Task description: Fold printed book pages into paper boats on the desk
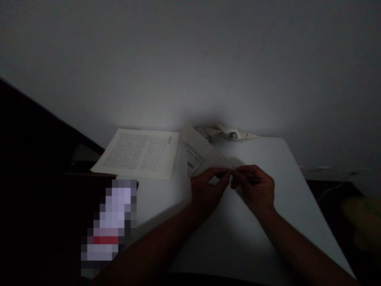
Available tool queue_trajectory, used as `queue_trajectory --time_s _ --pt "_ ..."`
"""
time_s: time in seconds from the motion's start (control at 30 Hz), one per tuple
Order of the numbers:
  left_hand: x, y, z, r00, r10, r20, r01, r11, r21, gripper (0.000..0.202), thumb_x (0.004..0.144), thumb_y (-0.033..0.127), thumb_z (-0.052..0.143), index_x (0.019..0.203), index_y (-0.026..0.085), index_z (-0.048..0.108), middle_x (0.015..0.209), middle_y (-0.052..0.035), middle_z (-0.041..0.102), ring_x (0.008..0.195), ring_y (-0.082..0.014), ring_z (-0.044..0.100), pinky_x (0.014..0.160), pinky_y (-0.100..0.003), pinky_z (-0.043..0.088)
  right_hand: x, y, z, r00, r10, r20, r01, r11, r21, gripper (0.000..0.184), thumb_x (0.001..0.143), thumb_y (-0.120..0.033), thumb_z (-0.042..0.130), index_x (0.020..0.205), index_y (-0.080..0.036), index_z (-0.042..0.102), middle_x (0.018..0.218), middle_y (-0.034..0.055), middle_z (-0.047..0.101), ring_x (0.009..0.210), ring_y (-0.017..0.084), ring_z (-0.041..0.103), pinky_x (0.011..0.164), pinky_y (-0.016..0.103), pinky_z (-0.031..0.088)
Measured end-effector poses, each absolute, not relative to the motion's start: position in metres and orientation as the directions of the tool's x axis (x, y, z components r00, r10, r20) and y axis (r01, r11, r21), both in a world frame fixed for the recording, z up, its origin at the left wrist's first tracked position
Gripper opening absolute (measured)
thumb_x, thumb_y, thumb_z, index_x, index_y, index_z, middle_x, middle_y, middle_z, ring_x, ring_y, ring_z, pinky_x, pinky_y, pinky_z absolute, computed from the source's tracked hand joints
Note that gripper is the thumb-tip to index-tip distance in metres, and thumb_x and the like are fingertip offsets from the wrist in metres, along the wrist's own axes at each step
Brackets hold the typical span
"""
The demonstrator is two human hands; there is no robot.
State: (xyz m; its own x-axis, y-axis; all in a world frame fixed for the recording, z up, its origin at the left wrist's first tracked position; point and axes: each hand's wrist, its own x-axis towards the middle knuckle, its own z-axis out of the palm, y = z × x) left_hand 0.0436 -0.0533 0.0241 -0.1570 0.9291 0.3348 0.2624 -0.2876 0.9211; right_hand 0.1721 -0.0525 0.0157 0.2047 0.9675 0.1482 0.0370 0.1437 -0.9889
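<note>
Over a white table (268, 159), both my hands pinch one folded sheet of printed paper (201, 153). My left hand (208, 188) grips its lower edge with fingers closed. My right hand (254, 186) pinches the sheet's right corner, close to the left fingertips. The sheet tilts up and away towards the wall.
A printed page (138, 153) lies flat at the table's far left. Folded paper shapes (235, 134) sit at the far edge against the grey wall. A dark object (35, 159) fills the left side, and a pixelated patch (110, 226) lies near my left forearm. The scene is dim.
</note>
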Motion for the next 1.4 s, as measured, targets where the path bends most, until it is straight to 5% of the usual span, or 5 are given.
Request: queue_trajectory --time_s 0.4,0.6,0.83,1.13,1.4 --pt "0.043 -0.051 0.02 -0.188 0.893 0.409 0.271 -0.353 0.896 0.01 0.073 0.024 0.07 0.067 0.017 0.068 0.055 0.0034 0.061 0.049 -0.0062 0.053 0.051 -0.017 0.044 0.172 -0.052 0.019 0.157 0.982 0.1 -0.062 0.111 -0.992 0.025 0.072 -0.022 0.072 0.096 -0.022 0.063 0.059 -0.0043 0.065 0.044 0.01 0.058 0.045 0.022 0.047" --pt "0.04 -0.047 0.017 -0.172 0.873 0.456 0.267 -0.404 0.875 0.01 0.074 0.024 0.07 0.07 0.017 0.065 0.059 0.0028 0.062 0.051 -0.0063 0.055 0.05 -0.016 0.044 0.177 -0.051 0.018 0.097 0.992 0.077 0.004 0.077 -0.997 0.009 0.075 -0.027 0.07 0.077 -0.018 0.068 0.059 -0.0002 0.066 0.051 0.011 0.06 0.049 0.022 0.047" --pt "0.035 -0.048 0.018 -0.021 0.714 0.699 0.326 -0.656 0.68 0.017 0.074 0.022 0.068 0.063 0.016 0.058 0.066 -0.0021 0.067 0.062 -0.0106 0.063 0.061 -0.021 0.05 0.181 -0.047 0.006 0.122 0.992 0.025 -0.302 0.061 -0.951 0.01 0.075 -0.027 0.071 0.081 -0.02 0.068 0.065 0.0001 0.067 0.052 0.011 0.058 0.05 0.025 0.046" --pt "0.028 -0.04 0.013 0.142 0.91 0.389 0.256 -0.413 0.874 0.025 0.083 0.03 0.054 0.063 0.016 0.06 0.061 -0.0016 0.062 0.06 -0.013 0.059 0.061 -0.025 0.047 0.184 -0.047 0.005 -0.07 0.997 0.024 -0.292 0.002 -0.956 0.009 0.078 -0.028 0.067 0.077 -0.019 0.068 0.058 -0.0008 0.061 0.052 0.011 0.055 0.052 0.026 0.043" --pt "0.024 -0.039 0.014 0.3 0.868 0.395 0.231 -0.468 0.853 0.029 0.086 0.025 0.042 0.062 0.017 0.057 0.061 -0.001 0.062 0.061 -0.0123 0.059 0.066 -0.026 0.049 0.18 -0.05 0.01 -0.057 0.997 -0.043 -0.054 -0.046 -0.997 0.024 0.07 -0.038 0.073 0.066 -0.017 0.063 0.051 -0.0008 0.058 0.046 0.01 0.051 0.046 0.023 0.04"
